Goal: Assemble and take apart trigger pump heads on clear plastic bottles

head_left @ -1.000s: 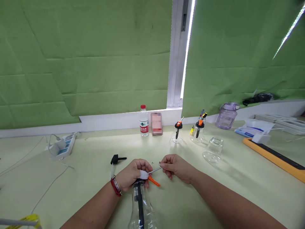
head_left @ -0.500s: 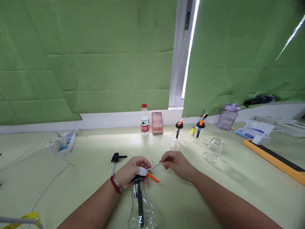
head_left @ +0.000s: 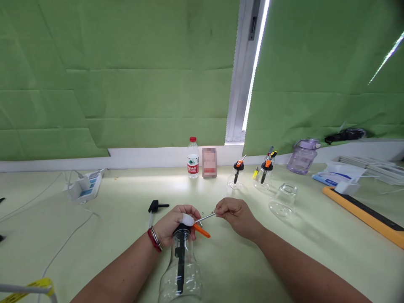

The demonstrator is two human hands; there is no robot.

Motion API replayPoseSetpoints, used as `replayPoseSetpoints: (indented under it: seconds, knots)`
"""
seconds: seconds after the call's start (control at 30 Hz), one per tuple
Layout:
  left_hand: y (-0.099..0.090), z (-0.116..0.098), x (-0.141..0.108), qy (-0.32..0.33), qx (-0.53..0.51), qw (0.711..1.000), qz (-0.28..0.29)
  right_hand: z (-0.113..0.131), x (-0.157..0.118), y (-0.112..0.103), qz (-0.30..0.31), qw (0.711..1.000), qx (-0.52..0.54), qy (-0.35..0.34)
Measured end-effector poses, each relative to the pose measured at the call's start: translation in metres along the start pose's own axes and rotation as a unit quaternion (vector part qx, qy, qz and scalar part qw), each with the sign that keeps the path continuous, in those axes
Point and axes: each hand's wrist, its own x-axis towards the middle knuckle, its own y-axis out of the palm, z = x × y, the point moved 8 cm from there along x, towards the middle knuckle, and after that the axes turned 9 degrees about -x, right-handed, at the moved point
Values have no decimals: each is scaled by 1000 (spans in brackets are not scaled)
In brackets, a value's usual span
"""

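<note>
Right hand (head_left: pixel 235 213): was pinching one end of thin metal rod (head_left: pixel 206 217) with narrow fingertips.
Left hand (head_left: pixel 172 225): was curled around black cap (head_left: pixel 181 228); could not tell if holding the rod also.
Orange lever (head_left: pixel 202 230): stuck out beside left hand.
Glass bottle (head_left: pixel 193 277): was under left hand, toward near edge of the surface (head_left: pixel 243 261).
Water bottle (head_left: pixel 193 159): stood at far edge.
</note>
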Motion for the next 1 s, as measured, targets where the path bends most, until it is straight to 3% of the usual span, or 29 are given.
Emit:
replayPoseSetpoints:
  seconds: [0.13,0.3,0.57,0.8,0.9,1.0]
  knots:
    - [1,2,0,-16,-34,999,25,11,-1,-4,-5,999,-27,-35]
    - [0,6,1,-33,-51,997,45,9,-1,-7,-38,999,7,-16]
    - [0,4,1,-12,-61,997,51,15,-2,-8,-50,997,16,-48]
    - [-1,6,2,-15,-77,995,64,29,-8,-11,-66,986,-80,-129]
    - [-3,5,2,-5,-80,995,53,22,-6,-8,-51,992,-58,-98]
    - [-3,0,2,20,-68,997,30,3,-2,-3,-32,999,26,-2]
